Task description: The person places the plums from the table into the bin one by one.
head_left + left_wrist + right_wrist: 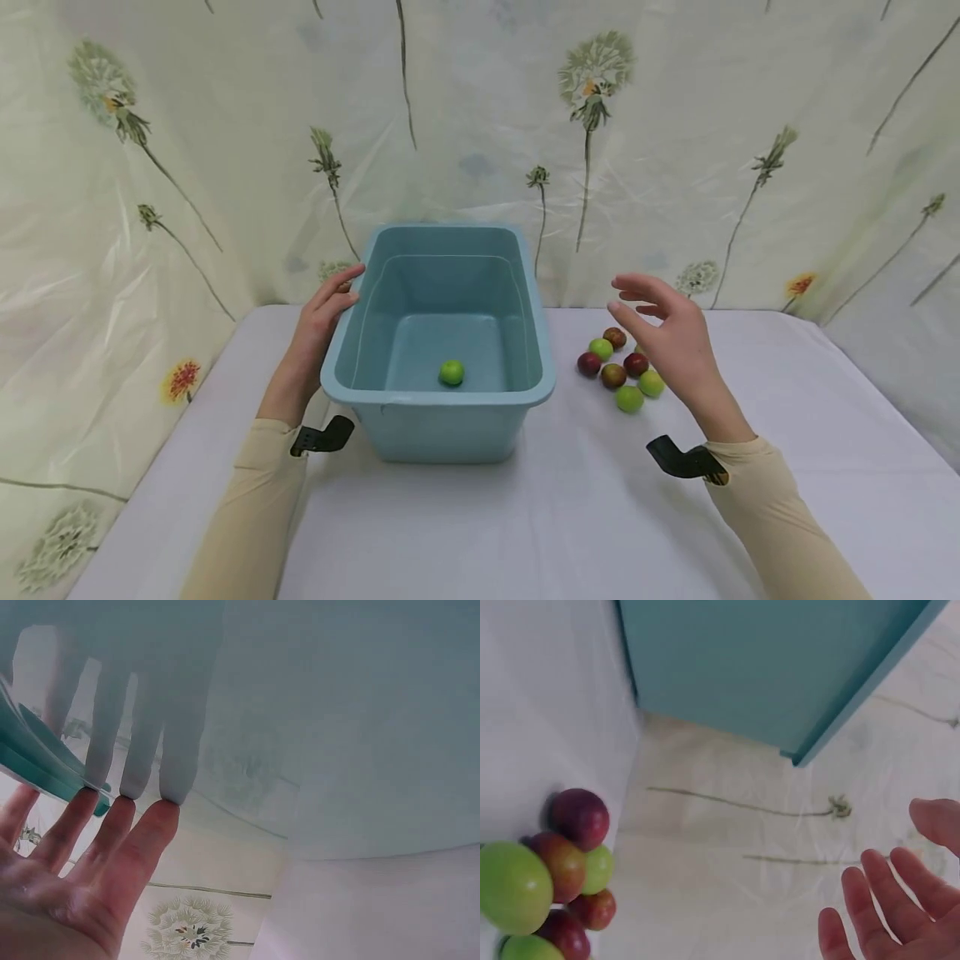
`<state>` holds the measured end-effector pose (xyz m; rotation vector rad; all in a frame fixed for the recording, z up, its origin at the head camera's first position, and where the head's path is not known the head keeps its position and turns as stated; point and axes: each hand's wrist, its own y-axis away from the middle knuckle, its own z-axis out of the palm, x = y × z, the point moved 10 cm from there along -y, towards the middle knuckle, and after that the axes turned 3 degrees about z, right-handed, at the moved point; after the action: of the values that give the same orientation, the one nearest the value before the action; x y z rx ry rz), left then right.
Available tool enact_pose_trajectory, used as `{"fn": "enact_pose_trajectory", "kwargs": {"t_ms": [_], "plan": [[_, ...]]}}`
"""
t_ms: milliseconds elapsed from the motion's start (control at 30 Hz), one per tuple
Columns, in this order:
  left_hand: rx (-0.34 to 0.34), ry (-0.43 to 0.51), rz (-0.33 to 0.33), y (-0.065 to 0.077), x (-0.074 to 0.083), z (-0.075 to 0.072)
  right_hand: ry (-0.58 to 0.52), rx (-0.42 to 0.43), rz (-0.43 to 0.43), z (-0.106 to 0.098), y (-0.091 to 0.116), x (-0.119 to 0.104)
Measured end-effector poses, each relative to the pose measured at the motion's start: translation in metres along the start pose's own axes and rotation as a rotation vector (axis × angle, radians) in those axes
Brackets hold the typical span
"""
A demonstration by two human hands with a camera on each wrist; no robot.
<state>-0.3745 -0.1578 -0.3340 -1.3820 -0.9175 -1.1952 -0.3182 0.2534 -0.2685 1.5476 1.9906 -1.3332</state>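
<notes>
A blue-grey plastic tub (438, 398) stands on the table, with one green plum-like fruit (452, 372) on its floor. My left hand (313, 342) is at the tub's left side; in the left wrist view its straight fingertips (169, 814) touch the outer wall. To the right of the tub, my right hand (671, 337) hangs in the air above a group of small round fruits (613, 376), its fingers loosely bent and holding nothing. The group mixes green, dark red and reddish-brown fruits, and the hand partly covers it.
A white cloth covers the table (450, 533). Behind it rises a pale plastic sheet (465, 108) printed with dandelions. Each wrist carries a black strap-like mount (686, 458). The tub's right wall (765, 667) stands between the fruit group and the tub's inside.
</notes>
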Motion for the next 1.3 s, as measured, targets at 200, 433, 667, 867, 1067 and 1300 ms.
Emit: {"fn": "enact_pose_trajectory", "kwargs": {"t_ms": [200,433,667,867,1067,1300], "plan": [[-0.004,-0.022,0.018,0.001,0.001,-0.001,0.028,-0.008,0.054,-0.010,0.010,0.021],[-0.003,-0.023,0.019,0.002,0.003,0.000,0.124,-0.039,0.132,-0.020,0.024,0.046],[-0.001,-0.030,0.018,0.002,0.005,-0.001,0.194,-0.092,0.226,-0.025,0.041,0.076],[-0.009,-0.021,0.005,0.003,0.004,0.000,0.213,-0.152,0.252,-0.022,0.052,0.094],[-0.015,-0.020,0.010,0.002,0.004,0.002,0.234,-0.212,0.291,-0.018,0.060,0.121],[-0.001,-0.051,0.014,0.004,0.004,0.001,0.207,-0.295,0.362,-0.010,0.065,0.147]]}}
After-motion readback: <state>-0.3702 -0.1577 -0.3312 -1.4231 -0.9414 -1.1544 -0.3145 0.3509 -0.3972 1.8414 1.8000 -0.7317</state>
